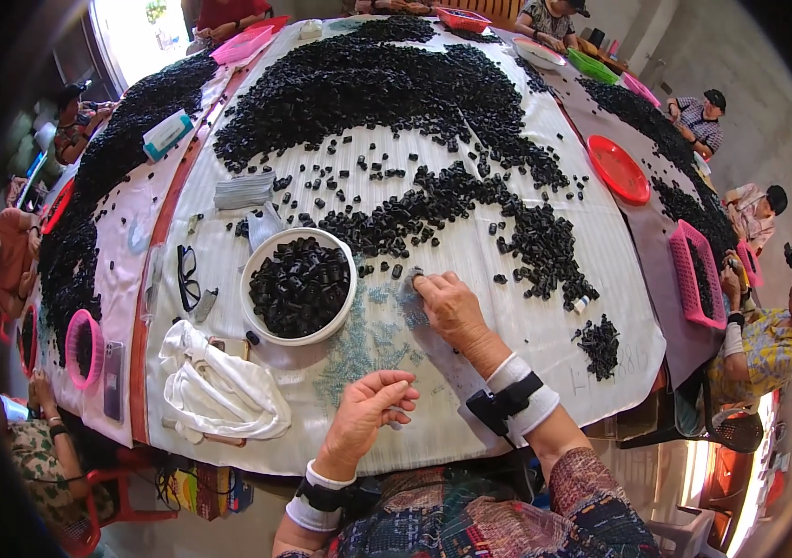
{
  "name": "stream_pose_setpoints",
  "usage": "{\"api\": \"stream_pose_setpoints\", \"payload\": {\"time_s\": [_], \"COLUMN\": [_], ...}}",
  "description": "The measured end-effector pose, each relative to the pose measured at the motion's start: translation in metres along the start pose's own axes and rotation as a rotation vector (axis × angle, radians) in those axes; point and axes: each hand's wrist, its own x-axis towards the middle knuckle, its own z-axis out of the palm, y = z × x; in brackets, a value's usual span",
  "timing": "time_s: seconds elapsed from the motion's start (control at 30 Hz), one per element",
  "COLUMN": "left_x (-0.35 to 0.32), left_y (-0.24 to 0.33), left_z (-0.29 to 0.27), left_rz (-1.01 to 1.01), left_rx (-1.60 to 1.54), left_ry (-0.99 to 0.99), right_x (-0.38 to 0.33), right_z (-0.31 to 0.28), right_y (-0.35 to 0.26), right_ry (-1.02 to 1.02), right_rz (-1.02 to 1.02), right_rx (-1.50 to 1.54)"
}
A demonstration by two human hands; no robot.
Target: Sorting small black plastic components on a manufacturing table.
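Observation:
My right hand (456, 316) reaches over the white table cover, its fingertips pinched on something small and greyish that I cannot make out. Just past those fingertips lie a few loose black plastic pieces (397, 272). Nearer to me, my left hand (373, 409) is raised above the cover with curled fingers and the thumb against them; a bit of grey shows beneath, too small to name. To the left of my right hand stands a round white tub (249, 288) heaped with short black cylindrical parts (299, 287). Teal specks (363, 339) mark the cover between tub and hands.
Great heaps of black pieces (368, 88) cover the far table. Left of the tub lie eyeglasses (189, 279), a white cloth (219, 391) and folded grey cloth (244, 192). A red tray (618, 170) and pink basket (696, 274) are on the right. Several people sit around.

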Motion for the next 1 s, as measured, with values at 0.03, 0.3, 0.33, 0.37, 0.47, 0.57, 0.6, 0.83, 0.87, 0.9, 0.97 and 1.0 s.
{"api": "stream_pose_setpoints", "payload": {"time_s": [0.03,0.3,0.33,0.37,0.47,0.57,0.6,0.83,0.87,0.9,0.97,1.0], "left_x": [-0.001,0.006,0.007,0.009,0.011,0.008,0.008,0.007,0.007,0.006,0.006,0.005], "left_y": [-0.001,-0.007,-0.006,-0.006,-0.013,-0.011,-0.012,-0.013,-0.015,-0.016,-0.015,-0.015], "left_z": [-0.001,0.005,0.006,0.009,0.005,0.01,0.008,0.005,0.003,0.002,0.003,0.003], "left_rz": [0.0,0.022,0.033,0.044,0.018,-0.064,-0.096,-0.031,-0.029,-0.026,-0.033,-0.04], "left_rx": [-0.006,-0.066,-0.095,-0.123,0.017,0.052,0.061,-0.054,-0.045,-0.037,-0.04,-0.041], "left_ry": [0.007,0.036,-0.015,-0.072,-0.135,-0.098,-0.111,-0.039,-0.047,-0.056,-0.045,-0.041], "right_x": [-0.003,-0.044,-0.051,-0.057,-0.076,-0.092,-0.095,-0.092,-0.09,-0.09,-0.088,-0.088], "right_z": [0.0,-0.048,-0.056,-0.064,-0.07,-0.065,-0.065,-0.042,-0.038,-0.036,-0.042,-0.046], "right_y": [0.0,-0.036,-0.048,-0.054,-0.065,-0.062,-0.061,-0.013,-0.005,0.002,0.012,0.012], "right_ry": [0.021,0.089,0.064,0.029,0.039,0.006,0.009,0.059,0.078,0.097,0.083,0.071], "right_rz": [-0.01,-0.152,-0.223,-0.3,-0.369,-0.247,-0.243,0.122,0.137,0.151,0.233,0.319], "right_rx": [-0.008,0.327,0.35,0.341,0.363,0.433,0.437,0.455,0.36,0.266,0.325,0.378]}}
